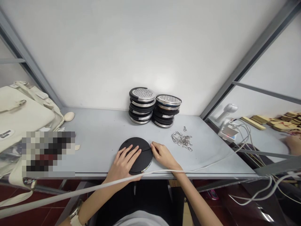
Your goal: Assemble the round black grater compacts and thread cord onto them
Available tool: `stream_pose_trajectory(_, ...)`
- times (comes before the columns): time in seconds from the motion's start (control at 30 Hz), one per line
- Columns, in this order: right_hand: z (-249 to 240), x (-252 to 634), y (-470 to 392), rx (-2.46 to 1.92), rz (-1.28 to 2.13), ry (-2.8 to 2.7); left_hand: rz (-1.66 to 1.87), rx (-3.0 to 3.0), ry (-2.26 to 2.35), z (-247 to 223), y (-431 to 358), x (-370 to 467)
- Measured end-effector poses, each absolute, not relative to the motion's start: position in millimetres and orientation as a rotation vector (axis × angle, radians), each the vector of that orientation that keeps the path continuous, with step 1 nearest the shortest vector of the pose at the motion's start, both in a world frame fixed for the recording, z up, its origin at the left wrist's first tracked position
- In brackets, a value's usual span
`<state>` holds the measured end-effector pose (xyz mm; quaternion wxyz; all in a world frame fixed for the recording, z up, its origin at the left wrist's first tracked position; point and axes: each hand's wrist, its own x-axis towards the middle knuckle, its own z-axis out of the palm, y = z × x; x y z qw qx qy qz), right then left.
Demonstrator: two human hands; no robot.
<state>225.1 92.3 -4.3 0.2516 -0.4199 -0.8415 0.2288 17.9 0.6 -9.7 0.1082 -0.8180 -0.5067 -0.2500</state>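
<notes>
My left hand lies flat on a round black disc, fingers extended and slightly parted, coming in over its rim from 7 o'clock. My right hand is at the disc's 3 o'clock, thumb and forefinger pinched narrow on a small metal fitting at about 2 o'clock on the rim; its exact form is too small to tell.

The disc rests at the near edge of a grey table. Taking the disc as the dial's centre, I record the following. At 12 o'clock, by the wall, stands a left stack of black and silver discs; at 1 o'clock, just beside it, a right stack. Both are topped by perforated silver faces. Between 2 and 3 o'clock lies a loose pile of metal clips, with a single clip just beyond. At 10 o'clock I note a cream bag and a pale, egg-shaped object. A white cable crosses the near side of my view.
</notes>
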Motion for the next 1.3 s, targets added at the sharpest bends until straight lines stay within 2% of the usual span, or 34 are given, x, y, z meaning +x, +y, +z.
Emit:
stream_pose_trajectory(0.63,-1.8,226.4,93.1,-1.131,0.601,-2.325,-0.651,-2.444,-1.452,-15.5,2.0,13.9)
stream_pose_trajectory(1.3,-5.7,223.8,93.3,-1.162,0.491,-2.366,-0.708,-2.440,-1.434,-14.0,2.8,14.7)
